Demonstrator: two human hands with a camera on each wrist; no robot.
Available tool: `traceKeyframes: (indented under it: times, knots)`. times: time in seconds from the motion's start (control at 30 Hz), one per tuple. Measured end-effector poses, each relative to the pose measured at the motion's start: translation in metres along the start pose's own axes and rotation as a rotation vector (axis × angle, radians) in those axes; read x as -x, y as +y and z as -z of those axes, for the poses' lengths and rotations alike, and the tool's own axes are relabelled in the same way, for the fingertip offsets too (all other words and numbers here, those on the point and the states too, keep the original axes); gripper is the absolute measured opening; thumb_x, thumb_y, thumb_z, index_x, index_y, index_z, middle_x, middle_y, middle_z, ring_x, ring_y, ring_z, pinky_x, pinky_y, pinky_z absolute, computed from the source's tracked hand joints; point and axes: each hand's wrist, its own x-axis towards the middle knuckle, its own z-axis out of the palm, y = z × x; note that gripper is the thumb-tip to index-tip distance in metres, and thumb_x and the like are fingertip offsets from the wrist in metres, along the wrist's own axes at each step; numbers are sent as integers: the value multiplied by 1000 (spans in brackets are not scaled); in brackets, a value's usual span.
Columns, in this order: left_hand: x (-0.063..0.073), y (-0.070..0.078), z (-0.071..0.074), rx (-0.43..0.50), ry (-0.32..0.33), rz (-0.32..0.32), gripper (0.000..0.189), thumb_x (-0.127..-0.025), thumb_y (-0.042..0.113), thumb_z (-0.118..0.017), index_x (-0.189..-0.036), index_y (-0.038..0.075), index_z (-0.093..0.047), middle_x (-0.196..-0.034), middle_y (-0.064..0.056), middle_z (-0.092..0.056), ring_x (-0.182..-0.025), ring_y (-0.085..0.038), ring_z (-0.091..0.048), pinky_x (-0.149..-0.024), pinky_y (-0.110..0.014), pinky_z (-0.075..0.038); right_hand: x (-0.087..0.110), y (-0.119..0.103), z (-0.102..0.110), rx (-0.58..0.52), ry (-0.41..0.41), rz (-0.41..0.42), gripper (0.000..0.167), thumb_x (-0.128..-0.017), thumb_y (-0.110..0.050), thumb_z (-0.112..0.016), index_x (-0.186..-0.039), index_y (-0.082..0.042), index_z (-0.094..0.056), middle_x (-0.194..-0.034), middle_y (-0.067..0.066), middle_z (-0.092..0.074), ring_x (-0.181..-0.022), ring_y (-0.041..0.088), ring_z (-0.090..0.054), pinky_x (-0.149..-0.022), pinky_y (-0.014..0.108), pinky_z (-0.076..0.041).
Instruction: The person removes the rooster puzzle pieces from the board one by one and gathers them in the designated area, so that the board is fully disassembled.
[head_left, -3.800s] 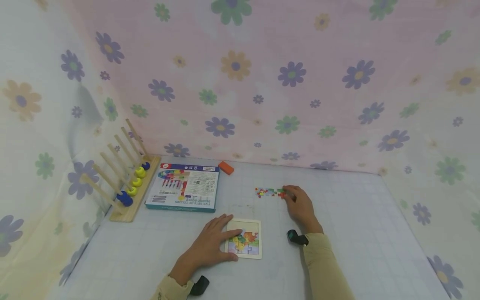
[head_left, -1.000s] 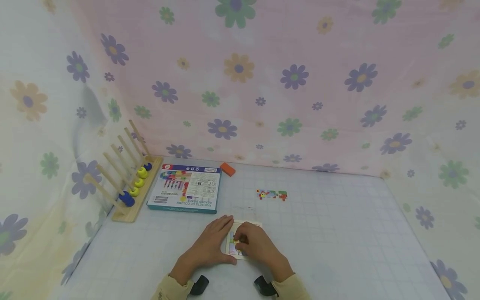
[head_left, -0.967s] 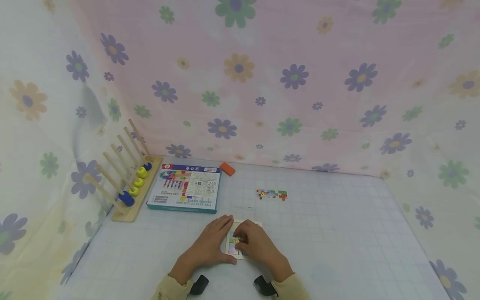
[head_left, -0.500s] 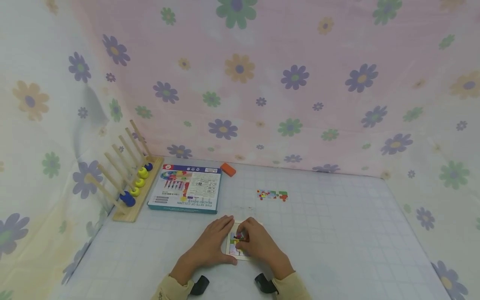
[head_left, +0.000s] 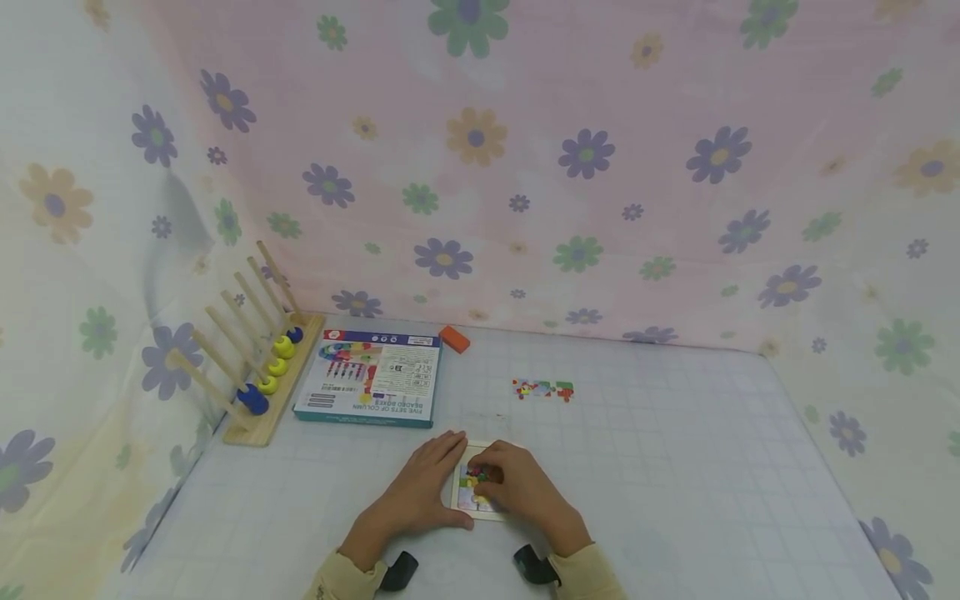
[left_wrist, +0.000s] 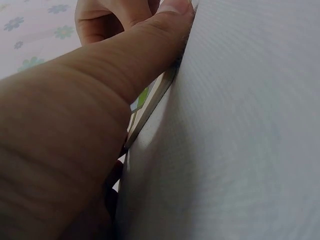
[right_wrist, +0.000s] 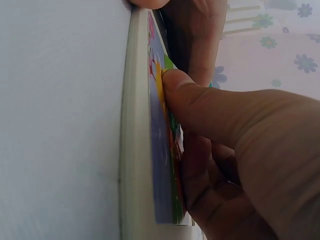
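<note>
1. Right hand [head_left: 521,486] is now working over the tray [head_left: 491,516], no longer touching the loose puzzle strip [head_left: 536,388] as in the earliest frame.
2. Left hand [head_left: 422,492] is resting along the tray's left edge, fingers extended, thumb spread toward the near corner, clutching nothing.
3. Tray is lying between the hands, nearly square, showing no clear long axis; its sides are running away from the person.
4. Right hand is curling, seemingly pinching a puzzle piece [head_left: 477,473] left of the tray's middle; the fingers are hiding its axis.
5. Strip is lying beyond, its long axis running left-right, tabs pointing nearward.
</note>
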Motion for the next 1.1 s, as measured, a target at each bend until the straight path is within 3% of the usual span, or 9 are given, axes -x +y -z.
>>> traceKeyframes:
  times: [0.27,0.57,0.83,1.1]
  knots:
    - [1,2,2,-6,0,11,116,-74,67,-80,-162,13,-28,-171,-2,-24,-158,-27,-22,-131,-51,-23,2,-3,1,-15,-15,-11,31,-86,-17,-82,-116,-15,-76,-97,-9,-62,-77,2,-48,-65,16,-44]
    - [1,3,3,1,-6,10,115,-74,66,-80,-162,13,-28,-171,-2,-24,-158,-28,-21,-131,-52,-23,2,-2,-1,39,11,46,28,-90,-16,-78,-118,-13,-75,-104,-5,-66,-81,2,-51,-71,18,-50]
    - [1,2,0,5,-9,16,115,-74,67,-79,-163,16,-26,-171,0,-22,-159,-25,-19,-132,-50,-21,4,7,-1,-7,44,67,27,-93,-23,-75,-120,-20,-75,-112,-7,-68,-87,0,-55,-78,20,-54]
    - [2,2,0,4,13,2,116,-74,67,-80,-162,12,-28,-170,-3,-25,-158,-28,-22,-130,-51,-24,3,22,9,-96,188,31,29,-93,-16,-75,-122,-19,-75,-119,-6,-67,-93,5,-60,-77,19,-56]
